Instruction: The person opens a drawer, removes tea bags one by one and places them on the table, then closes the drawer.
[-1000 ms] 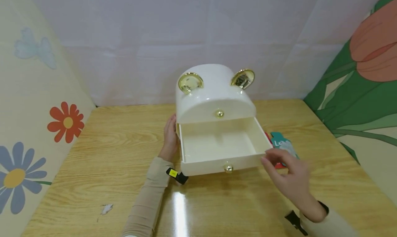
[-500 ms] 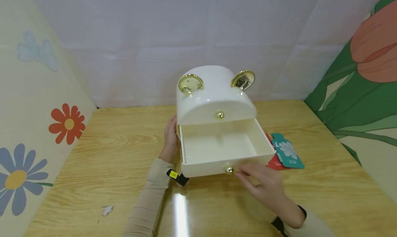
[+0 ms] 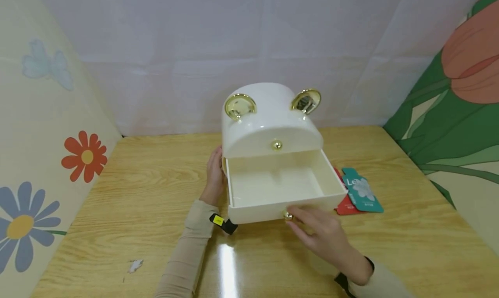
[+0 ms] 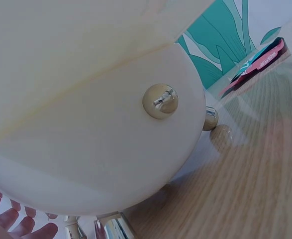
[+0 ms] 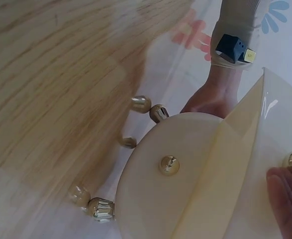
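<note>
Your right hand, lower right of centre in the head view, pinches the gold knob of the lower drawer, your left hand rests loosely against the centre-frame white box, and opening is judged complete, closing not yet begun.

Flower-painted side walls, glossy wooden table

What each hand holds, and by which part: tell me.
The right hand pinches the drawer by its knob. The left hand, beside the box, seems to grip nothing.
</note>
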`<act>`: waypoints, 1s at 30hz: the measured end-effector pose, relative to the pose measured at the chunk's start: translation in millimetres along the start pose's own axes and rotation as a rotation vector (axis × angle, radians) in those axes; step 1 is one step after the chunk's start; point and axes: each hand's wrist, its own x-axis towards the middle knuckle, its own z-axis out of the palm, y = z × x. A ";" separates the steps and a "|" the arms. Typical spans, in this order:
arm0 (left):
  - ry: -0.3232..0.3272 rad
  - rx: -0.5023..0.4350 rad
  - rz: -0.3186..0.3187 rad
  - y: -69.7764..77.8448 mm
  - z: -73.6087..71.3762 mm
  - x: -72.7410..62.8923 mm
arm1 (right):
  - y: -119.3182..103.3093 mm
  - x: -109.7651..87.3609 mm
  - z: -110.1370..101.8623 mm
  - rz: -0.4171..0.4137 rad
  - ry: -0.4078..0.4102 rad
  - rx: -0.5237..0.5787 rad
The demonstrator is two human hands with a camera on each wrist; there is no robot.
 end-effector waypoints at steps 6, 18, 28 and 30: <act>-0.002 0.018 0.011 0.6 0.1 0.0 | -1.0 2.1 1.6 -0.003 0.007 0.001; 0.023 0.034 -0.007 -0.8 -0.5 1.7 | 2.4 6.6 4.4 0.010 0.005 0.003; 0.046 0.007 -0.010 -1.8 0.7 3.4 | 9.3 12.4 8.0 0.046 -0.019 0.028; 0.048 0.007 -0.007 -2.6 0.4 4.0 | 10.2 14.1 8.5 0.057 -0.031 0.047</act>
